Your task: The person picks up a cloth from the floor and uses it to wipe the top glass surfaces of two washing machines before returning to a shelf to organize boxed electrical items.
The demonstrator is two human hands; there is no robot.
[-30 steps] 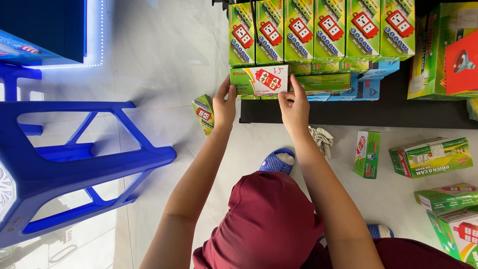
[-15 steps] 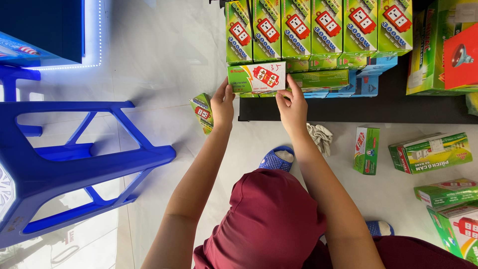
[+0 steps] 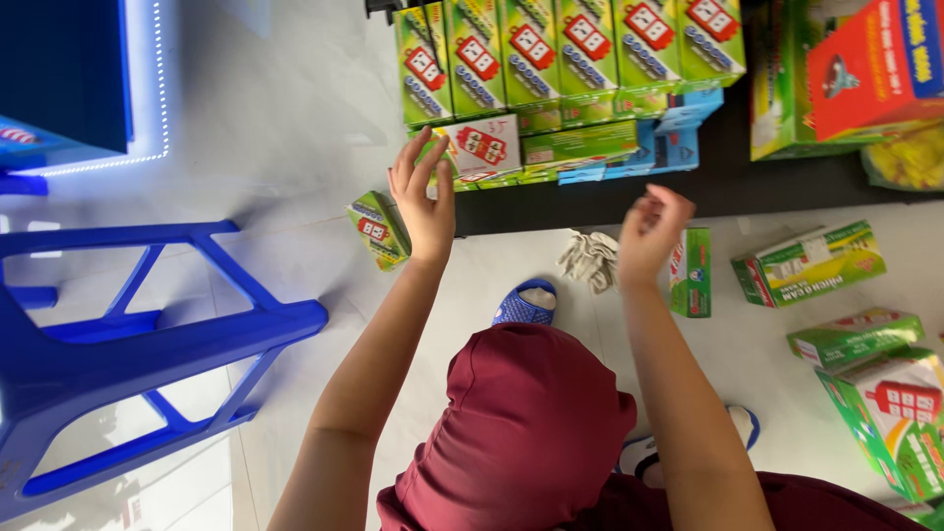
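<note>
Head view showed the left hand (image 3: 425, 200) spread loose, seemingly just touching a green box (image 3: 479, 149), while the right hand (image 3: 647, 232) hung curled, holding nothing.

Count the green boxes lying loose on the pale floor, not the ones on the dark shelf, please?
5 in view: one by the left hand at, one beside the right hand at, and three at right. More may lie beyond the frame's right edge.

Blue stool (image 3: 128, 344) left. Grey cloth (image 3: 590, 261) on floor near the shelf. Green boxes (image 3: 811, 264) scattered right; red carton (image 3: 875, 59) far right.
</note>
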